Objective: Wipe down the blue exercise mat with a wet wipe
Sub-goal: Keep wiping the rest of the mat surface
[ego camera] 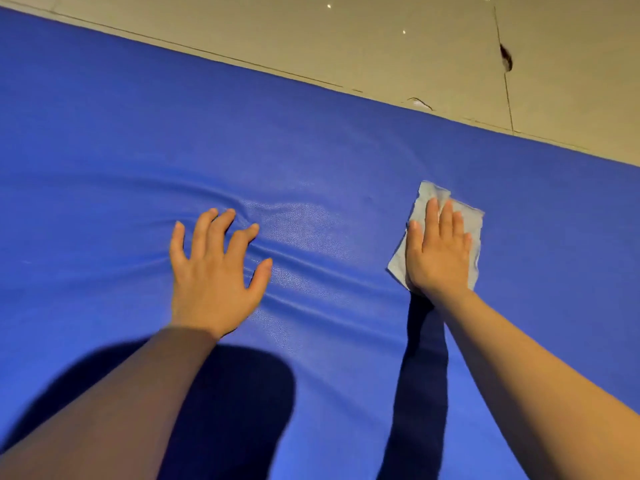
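Note:
The blue exercise mat [145,140] fills most of the view, its far edge running diagonally from upper left to right. My right hand [438,251] lies flat with straight fingers on a pale wet wipe [474,223], pressing it onto the mat right of centre. The wipe shows around the fingertips and both sides of the palm; its middle is hidden under the hand. My left hand [214,271] presses on the mat with fingers spread, and the mat surface wrinkles around its fingertips.
Beige floor tiles [381,39] lie beyond the mat's far edge, with a dark chip [506,57] on a tile joint at the upper right. Shadows of my arms fall on the near part of the mat.

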The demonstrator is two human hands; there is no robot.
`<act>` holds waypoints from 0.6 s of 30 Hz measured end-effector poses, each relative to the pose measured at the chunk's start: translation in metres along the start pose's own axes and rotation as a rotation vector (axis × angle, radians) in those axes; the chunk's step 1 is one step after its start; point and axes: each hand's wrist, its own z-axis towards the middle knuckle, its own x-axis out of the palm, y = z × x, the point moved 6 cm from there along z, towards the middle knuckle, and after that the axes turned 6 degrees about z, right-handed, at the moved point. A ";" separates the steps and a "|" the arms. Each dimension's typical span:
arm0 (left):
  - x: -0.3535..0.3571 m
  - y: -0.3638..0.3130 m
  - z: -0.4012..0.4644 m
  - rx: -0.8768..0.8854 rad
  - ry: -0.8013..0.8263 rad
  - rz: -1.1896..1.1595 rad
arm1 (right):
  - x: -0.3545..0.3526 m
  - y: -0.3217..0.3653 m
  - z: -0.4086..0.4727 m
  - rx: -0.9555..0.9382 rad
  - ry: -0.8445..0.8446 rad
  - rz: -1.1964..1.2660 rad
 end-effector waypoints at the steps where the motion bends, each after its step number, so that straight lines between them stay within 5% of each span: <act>1: -0.001 0.000 -0.002 0.003 0.025 -0.019 | 0.004 0.006 -0.009 0.048 -0.024 0.022; 4: -0.003 -0.002 -0.007 0.055 0.129 -0.012 | 0.025 0.052 -0.029 0.098 -0.051 0.098; 9: -0.018 0.008 -0.047 0.128 0.277 -0.010 | 0.072 0.167 -0.117 -0.449 0.027 0.084; 13: -0.033 0.026 -0.112 0.242 0.303 0.019 | 0.061 0.147 -0.122 -0.701 0.174 0.027; 15: -0.036 0.038 -0.135 0.287 0.340 0.037 | 0.047 0.097 -0.109 -0.608 0.130 0.006; 18: -0.042 0.050 -0.157 0.285 0.404 0.043 | 0.025 -0.003 -0.105 -0.185 0.019 0.052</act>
